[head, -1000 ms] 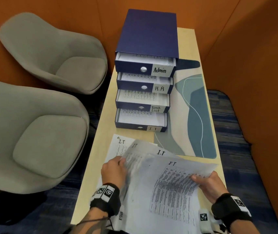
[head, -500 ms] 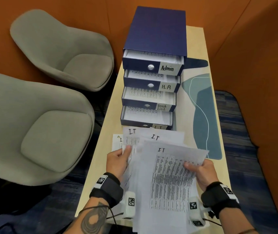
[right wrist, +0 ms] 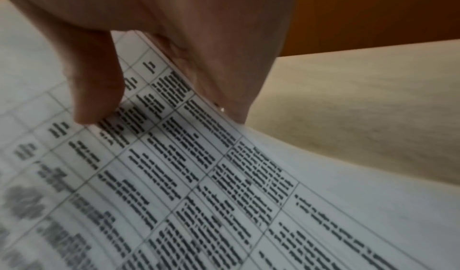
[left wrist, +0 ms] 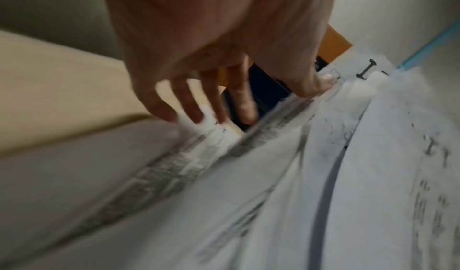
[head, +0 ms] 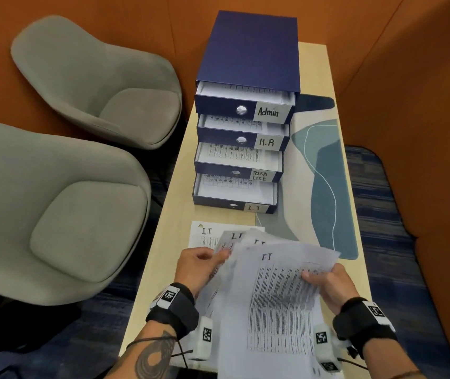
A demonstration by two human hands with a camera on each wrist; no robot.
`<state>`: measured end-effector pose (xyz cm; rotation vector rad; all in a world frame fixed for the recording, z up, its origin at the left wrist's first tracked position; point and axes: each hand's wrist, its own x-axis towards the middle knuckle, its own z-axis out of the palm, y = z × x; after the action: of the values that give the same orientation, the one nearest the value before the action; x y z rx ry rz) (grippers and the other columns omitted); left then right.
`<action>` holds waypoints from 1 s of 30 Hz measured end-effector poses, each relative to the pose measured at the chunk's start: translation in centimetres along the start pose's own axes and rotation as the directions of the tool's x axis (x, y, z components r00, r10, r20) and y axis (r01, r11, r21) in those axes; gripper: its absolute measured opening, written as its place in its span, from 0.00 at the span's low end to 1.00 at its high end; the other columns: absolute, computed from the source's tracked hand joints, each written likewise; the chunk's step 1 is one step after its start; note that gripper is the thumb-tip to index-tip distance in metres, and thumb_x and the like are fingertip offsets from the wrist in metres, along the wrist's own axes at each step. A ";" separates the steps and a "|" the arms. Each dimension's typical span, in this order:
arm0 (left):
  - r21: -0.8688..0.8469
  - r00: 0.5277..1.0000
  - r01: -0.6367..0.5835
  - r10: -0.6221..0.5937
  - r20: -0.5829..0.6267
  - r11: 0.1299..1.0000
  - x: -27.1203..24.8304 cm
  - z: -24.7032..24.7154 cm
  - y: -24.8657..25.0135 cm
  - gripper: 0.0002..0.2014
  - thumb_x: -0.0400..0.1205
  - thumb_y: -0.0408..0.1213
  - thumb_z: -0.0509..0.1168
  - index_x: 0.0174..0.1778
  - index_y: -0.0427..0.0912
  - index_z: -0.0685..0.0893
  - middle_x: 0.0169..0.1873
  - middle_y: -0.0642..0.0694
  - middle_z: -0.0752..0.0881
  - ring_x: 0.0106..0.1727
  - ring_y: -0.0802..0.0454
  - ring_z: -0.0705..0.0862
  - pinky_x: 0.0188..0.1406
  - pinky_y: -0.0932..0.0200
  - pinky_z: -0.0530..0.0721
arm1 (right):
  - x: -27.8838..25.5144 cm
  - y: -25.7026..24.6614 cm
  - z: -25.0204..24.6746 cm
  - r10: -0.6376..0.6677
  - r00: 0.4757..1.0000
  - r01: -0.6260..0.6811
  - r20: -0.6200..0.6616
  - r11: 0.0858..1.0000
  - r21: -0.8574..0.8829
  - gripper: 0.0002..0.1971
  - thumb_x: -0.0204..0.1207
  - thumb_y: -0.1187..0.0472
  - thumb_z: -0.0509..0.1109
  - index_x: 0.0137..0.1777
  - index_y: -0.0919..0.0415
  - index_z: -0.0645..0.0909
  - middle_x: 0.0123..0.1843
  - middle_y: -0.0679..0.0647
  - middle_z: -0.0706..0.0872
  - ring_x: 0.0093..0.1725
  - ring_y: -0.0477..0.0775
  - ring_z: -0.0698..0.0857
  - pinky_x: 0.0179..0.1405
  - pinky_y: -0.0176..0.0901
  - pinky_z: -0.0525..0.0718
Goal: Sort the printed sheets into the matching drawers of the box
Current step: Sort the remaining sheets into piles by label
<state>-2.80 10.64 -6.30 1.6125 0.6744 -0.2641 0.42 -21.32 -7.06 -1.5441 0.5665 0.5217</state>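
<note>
A navy box (head: 251, 50) stands on the table with its drawers pulled out, labelled Admin, H.R, Task List and I.T. The I.T drawer (head: 218, 201) is the lowest and nearest, with printed sheets inside. Both my hands hold a fanned bunch of sheets (head: 278, 296) headed I.T above the near end of the table. My left hand (head: 204, 258) pinches the left edges; in the left wrist view its thumb (left wrist: 313, 85) lies on top and its fingers (left wrist: 189, 105) underneath. My right hand (head: 325, 277) pinches the top sheet (right wrist: 224, 195) at its right edge. One more I.T sheet (head: 202, 236) lies flat on the table.
The narrow wooden table (head: 174, 214) carries a blue-grey desk mat (head: 327, 173) to the right of the box. Two grey armchairs (head: 95, 77) (head: 54, 214) stand close along the left. Orange walls (head: 409, 77) enclose the back and right.
My hands have come closer together and gathered the spread sheets into a tighter fan, lifted off the table. The flat sheet on the left stays where it was.
</note>
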 end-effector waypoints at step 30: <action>0.606 0.689 -0.715 0.497 0.528 0.349 -5.4 2.6 15.5 0.12 0.82 0.49 0.74 0.37 0.60 0.78 0.29 0.57 0.82 0.34 0.58 0.79 0.35 0.58 0.74 | -6.0 -14.6 -0.9 -0.694 0.685 0.693 0.222 0.527 -0.491 0.21 0.63 0.74 0.88 0.46 0.46 0.93 0.41 0.39 0.93 0.43 0.33 0.89 0.50 0.36 0.87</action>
<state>2.16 6.30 8.96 2.5106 -0.4113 -0.1960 5.10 -21.59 8.02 -2.1476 -0.2840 0.0298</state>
